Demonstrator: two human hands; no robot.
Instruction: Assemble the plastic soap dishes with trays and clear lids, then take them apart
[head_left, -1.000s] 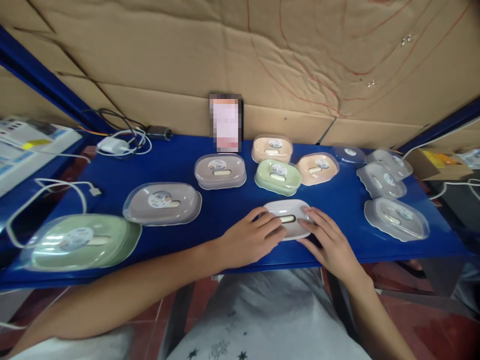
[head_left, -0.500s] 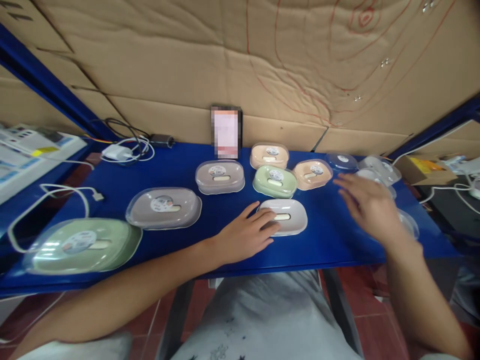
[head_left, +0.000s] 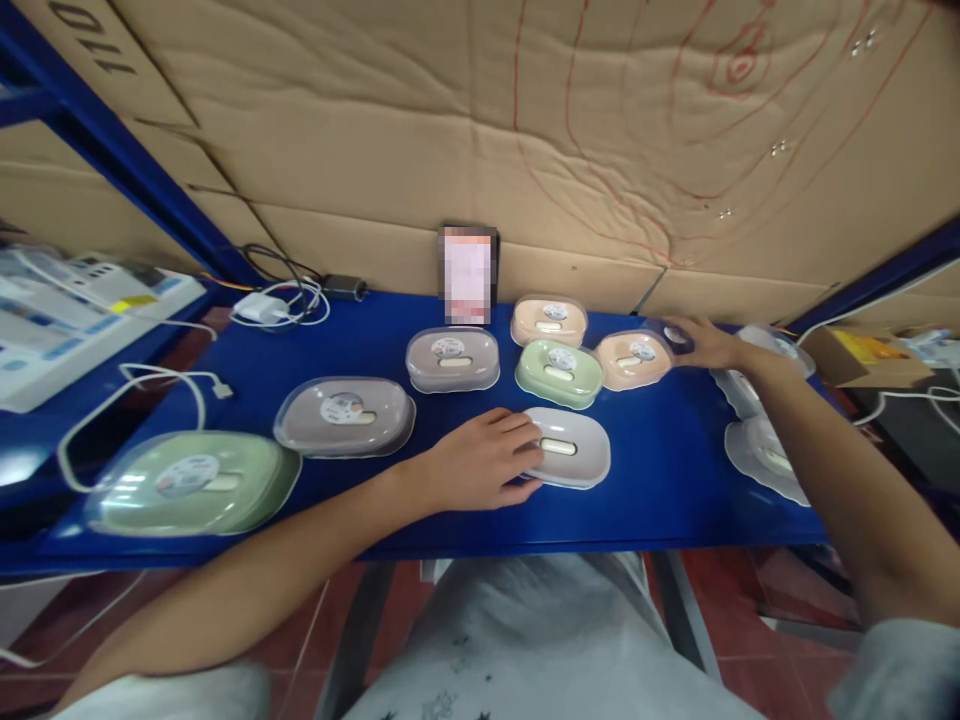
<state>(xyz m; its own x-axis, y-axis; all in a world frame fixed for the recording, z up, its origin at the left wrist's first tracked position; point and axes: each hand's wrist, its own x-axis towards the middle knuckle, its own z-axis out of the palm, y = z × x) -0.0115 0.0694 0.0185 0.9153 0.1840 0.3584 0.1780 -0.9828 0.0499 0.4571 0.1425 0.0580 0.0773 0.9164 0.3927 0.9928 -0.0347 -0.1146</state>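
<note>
Grey soap dish base (head_left: 570,447), no lid, sits centre frame near the front edge of the blue table (head_left: 660,480). Left hand (head_left: 480,460) lies flat on its left end, fingers draped over the rim: steadying it, not a clenched grip.

Change: a second ago both hands were on this base. Right hand (head_left: 705,343) has come off it and is now stretched to the upper right, fingertips on the clear lid (head_left: 675,335) behind the peach soap box (head_left: 634,359). Can't tell whether it has actually closed on the lid or only touches it. So the base looks ready for a cover, as I read it.

Around it: green soap box (head_left: 559,370) just behind the base, more loose clear lids (head_left: 761,455) at right under the forearm, lidded grey box (head_left: 453,358) left of centre.
</note>
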